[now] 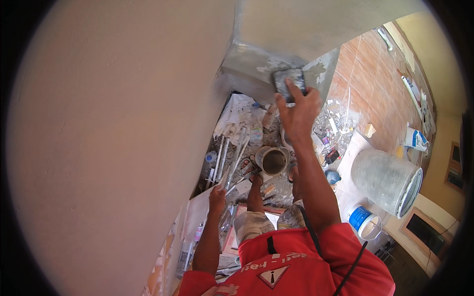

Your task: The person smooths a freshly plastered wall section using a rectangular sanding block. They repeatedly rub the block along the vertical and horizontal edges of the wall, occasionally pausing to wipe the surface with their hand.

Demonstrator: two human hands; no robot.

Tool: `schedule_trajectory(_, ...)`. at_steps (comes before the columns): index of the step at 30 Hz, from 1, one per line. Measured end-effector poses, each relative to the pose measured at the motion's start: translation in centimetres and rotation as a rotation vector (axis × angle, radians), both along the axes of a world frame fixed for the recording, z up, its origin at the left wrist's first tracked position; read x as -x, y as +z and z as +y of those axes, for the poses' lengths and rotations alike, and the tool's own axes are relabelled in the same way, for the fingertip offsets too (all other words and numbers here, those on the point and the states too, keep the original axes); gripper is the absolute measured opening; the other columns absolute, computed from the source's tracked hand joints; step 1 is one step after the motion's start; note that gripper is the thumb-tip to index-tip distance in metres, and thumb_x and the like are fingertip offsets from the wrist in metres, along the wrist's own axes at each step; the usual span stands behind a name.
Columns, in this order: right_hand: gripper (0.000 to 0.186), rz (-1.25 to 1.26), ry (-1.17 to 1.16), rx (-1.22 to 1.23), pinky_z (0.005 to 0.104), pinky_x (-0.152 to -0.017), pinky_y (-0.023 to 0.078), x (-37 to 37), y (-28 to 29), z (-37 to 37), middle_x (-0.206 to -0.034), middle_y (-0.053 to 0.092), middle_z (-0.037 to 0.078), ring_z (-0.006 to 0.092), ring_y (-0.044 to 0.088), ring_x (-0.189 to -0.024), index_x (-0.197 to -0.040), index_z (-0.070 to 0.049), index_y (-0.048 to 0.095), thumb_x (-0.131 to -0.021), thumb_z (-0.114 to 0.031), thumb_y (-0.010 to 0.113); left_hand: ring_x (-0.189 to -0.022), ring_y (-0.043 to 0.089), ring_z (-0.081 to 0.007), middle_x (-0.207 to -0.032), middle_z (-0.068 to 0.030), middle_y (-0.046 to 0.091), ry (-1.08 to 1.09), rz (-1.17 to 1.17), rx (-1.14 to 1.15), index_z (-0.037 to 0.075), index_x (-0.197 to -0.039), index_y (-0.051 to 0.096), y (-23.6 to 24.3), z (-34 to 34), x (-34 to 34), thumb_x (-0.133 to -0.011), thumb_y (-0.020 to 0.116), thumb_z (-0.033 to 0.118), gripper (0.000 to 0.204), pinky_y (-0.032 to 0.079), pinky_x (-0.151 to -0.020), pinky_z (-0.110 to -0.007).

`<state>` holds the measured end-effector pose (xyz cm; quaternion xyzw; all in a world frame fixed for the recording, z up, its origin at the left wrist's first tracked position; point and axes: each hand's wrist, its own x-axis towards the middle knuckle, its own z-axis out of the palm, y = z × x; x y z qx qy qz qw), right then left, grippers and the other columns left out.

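The right hand (296, 111) is closed round a flat mortar-caked trowel (289, 81), pressed on the grey wet plaster patch (261, 66) at the wall corner – part smoothed, edges rough. The left hand (217, 197) hangs low; its grip I cannot tell.

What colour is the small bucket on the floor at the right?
The small round plastic bucket is blue with a white rim, seen in the head view.

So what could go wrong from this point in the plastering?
1. The right hand presses a float against wet grey plaster overhead; bits could drop toward the person's face.
2. The person seems to stand raised above a floor crowded with an open bucket, rods and debris, so a slip or misstep could mean a bad landing.
3. The left hand holds a thin tool low; it might snag.
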<state>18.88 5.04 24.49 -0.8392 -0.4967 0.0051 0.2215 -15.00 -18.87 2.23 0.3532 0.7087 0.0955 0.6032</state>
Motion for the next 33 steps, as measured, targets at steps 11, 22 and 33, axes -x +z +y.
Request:
schedule_trajectory(11,0.045,-0.009,-0.301,0.076,0.0479,-0.086,0.042,-11.3,1.7,-1.6,-0.102,0.052,0.021,0.0374,0.052,-0.096,-0.126,-0.022,0.067,-0.084,-0.036,0.072,-0.072,0.064,-0.016,-0.089,-0.0123,0.067,-0.016,-0.077,0.022,-0.005,-0.128,0.052,-0.5,-0.1,1.3,-0.093,0.061,0.019,0.043,0.054,-0.065,-0.028)
schedule_trajectory(22,0.042,-0.092,0.017,0.174,0.049,-0.089,0.043,-14.1,0.4,-0.7,-0.106,0.053,0.022,0.0389,0.053,-0.101,-0.126,-0.024,0.067,-0.086,-0.036,0.068,-0.074,0.063,-0.015,-0.089,-0.0106,0.064,-0.073,-0.072,-0.01,-0.009,-0.127,0.053,0.0,2.1,-0.6,-0.093,0.057,0.016,0.042,0.054,-0.065,-0.028)
schedule_trajectory(33,0.043,-0.161,0.371,0.154,0.0499,-0.088,0.044,-15.0,1.0,-2.9,-0.113,0.054,0.022,0.039,0.054,-0.104,-0.125,-0.025,0.067,-0.082,-0.03,0.072,-0.075,0.064,-0.0155,-0.089,-0.0109,0.065,-0.089,-0.034,0.013,-0.009,-0.124,0.055,0.4,1.7,-2.8,-0.091,0.056,0.013,0.04,0.055,-0.065,-0.028)
